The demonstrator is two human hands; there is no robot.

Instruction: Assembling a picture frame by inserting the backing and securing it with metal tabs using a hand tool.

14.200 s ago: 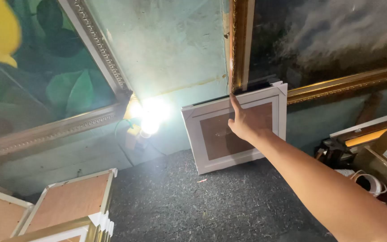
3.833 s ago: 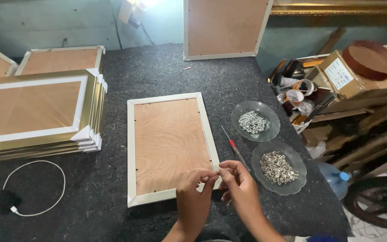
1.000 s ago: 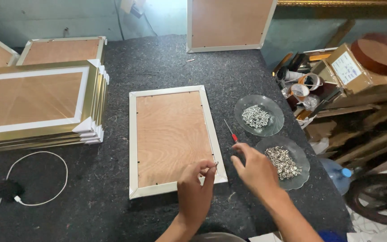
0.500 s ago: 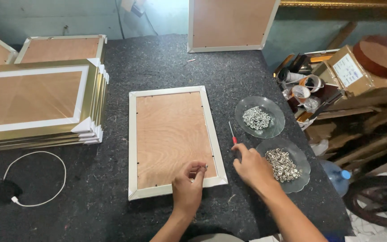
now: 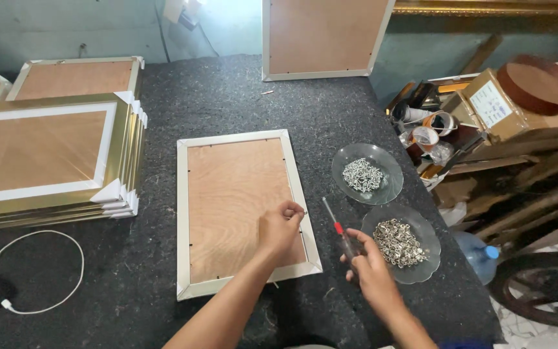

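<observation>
A white picture frame (image 5: 185, 213) lies face down on the dark felt table (image 5: 240, 97), its brown backing board up. My left hand (image 5: 280, 225) rests on the board near the frame's right edge, fingertips pinched on a small metal piece. My right hand (image 5: 364, 258) is just right of the frame and grips a red-handled screwdriver (image 5: 334, 223), whose shaft points up and to the left. Two glass dishes sit to the right: the far dish (image 5: 382, 187) holds small silver screws, the near dish (image 5: 421, 271) holds small metal hangers.
A stack of gold and white frames (image 5: 46, 161) fills the left side, more frames behind it. Another frame (image 5: 324, 39) leans against the back wall. A white cable (image 5: 40, 278) loops at front left. Boxes, tape rolls and clutter (image 5: 485, 110) crowd the right, past the table edge.
My left hand slid up along the frame's right edge. My right hand took the screwdriver off the table and drew back toward me with it.
</observation>
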